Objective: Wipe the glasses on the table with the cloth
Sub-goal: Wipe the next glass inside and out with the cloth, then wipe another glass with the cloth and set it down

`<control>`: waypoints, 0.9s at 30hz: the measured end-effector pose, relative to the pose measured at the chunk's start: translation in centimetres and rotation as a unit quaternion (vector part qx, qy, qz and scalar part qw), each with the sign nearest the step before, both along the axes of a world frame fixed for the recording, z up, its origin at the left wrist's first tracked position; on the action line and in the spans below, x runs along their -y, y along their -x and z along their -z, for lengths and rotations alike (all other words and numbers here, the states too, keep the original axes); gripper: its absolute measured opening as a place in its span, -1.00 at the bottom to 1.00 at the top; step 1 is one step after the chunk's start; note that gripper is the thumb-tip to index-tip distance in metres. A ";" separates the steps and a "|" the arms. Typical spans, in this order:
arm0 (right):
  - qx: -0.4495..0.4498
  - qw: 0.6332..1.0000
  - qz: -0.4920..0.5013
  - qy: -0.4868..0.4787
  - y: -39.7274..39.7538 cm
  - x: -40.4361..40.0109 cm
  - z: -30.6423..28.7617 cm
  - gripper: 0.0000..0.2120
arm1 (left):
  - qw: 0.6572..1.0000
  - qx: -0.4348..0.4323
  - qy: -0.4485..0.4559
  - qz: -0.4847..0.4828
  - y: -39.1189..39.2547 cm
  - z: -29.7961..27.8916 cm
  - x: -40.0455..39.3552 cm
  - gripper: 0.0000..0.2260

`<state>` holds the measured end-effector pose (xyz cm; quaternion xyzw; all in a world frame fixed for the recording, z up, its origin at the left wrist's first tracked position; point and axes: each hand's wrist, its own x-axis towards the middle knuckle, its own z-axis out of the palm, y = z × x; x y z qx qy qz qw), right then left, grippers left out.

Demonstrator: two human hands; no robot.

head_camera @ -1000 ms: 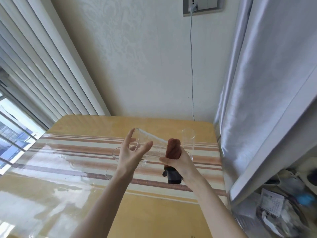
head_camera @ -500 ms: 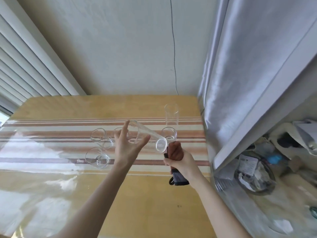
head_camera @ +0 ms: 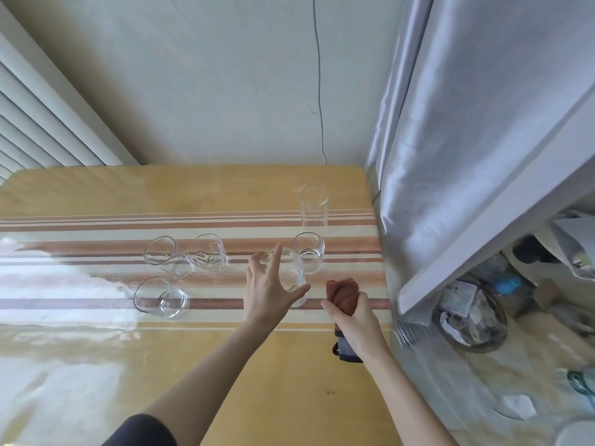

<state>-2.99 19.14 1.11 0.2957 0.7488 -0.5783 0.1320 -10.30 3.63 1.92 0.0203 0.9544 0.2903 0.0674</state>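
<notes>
My left hand [head_camera: 269,292] wraps a clear tumbler [head_camera: 291,280], fingers over its far rim and thumb on its near side; the tumbler stands upright at table level on the striped runner. To the right of it, my right hand [head_camera: 354,320] grips a bunched brown cloth [head_camera: 343,294], apart from the glass, with a grey part hanging below the fist. A short glass [head_camera: 308,252] and a tall straight glass [head_camera: 314,206] stand just behind. Three more glasses [head_camera: 161,257] [head_camera: 209,252] [head_camera: 159,299] sit to the left.
The yellow table [head_camera: 193,365] has a glossy cover with glare at the left. Its right edge meets a silver curtain [head_camera: 450,140]. Beyond lies floor clutter with a round bowl [head_camera: 470,320]. A wall and a hanging cable [head_camera: 318,91] are behind; blinds at left.
The tumbler was tilted in the air with the cloth at its mouth; now it is upright and down at the table, the cloth is out of it, and my view has tipped downward.
</notes>
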 end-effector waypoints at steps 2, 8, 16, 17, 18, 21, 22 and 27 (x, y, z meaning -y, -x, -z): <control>0.007 1.000 0.002 0.003 -0.1 -0.2 0.2 -0.56 | 1.000 0.003 -0.005 0.012 0.1 0.3 -0.7 -0.13; 0.016 1.000 -0.003 -0.003 -0.8 -0.6 0.7 -0.55 | 0.996 -0.007 0.062 0.063 0.2 0.3 -1.8 -0.12; 0.010 0.999 -0.037 -0.018 -2.0 -0.7 -1.2 -0.59 | 0.994 0.022 0.087 0.067 -2.0 -1.8 -0.3 -0.02; 0.011 0.998 -0.050 -0.024 -2.3 -0.7 -1.3 -0.61 | 0.996 0.016 0.077 0.045 -2.6 -2.1 0.6 -0.08; 0.013 0.997 -0.066 -0.029 -2.7 -0.6 -1.5 -0.63 | 0.997 0.011 0.067 0.024 -3.3 -2.4 1.6 -0.16; 0.017 0.990 -0.134 -0.025 -3.8 0.7 -2.2 -0.65 | 0.999 -0.007 0.021 -0.028 -5.5 -3.1 5.3 -0.41; 0.018 0.987 -0.157 -0.018 -4.0 1.6 -2.4 -0.65 | 0.999 -0.012 0.009 -0.041 -6.1 -3.4 6.7 -0.47; -0.006 0.972 -0.233 -0.003 -3.2 7.9 -3.7 -0.66 | 0.993 -0.056 0.024 -0.104 -6.4 -4.6 13.4 -0.52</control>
